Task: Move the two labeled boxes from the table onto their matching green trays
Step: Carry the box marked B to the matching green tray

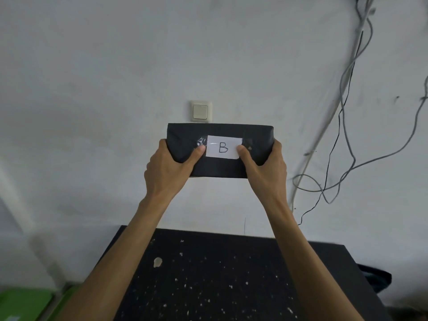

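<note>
Head view: both arms reach forward and up, bare forearms rising from the lower edge. The left hand (165, 169) grips the left end of the box (220, 167), thumb lying across the front face with its tip just beside the label (223, 147), the other fingers wrapped behind out of sight. The right hand (266, 169) mirrors it on the right end, thumb tip touching the label's right edge. Each hand is clamped on the box, thumb in front and fingers behind.

The box is black, held in the air well above the table (231, 274), in front of the wall (92, 89) and just below a switch (201, 111). Its long axis runs left to right, level; the broad face with the white label, marked "B" upright, points toward the camera.

A green tray (20, 302) shows at the lower left corner, beside the table; the part in view looks bare, and any label on it cannot be read. Cables (347, 144) hang down the wall on the right.
</note>
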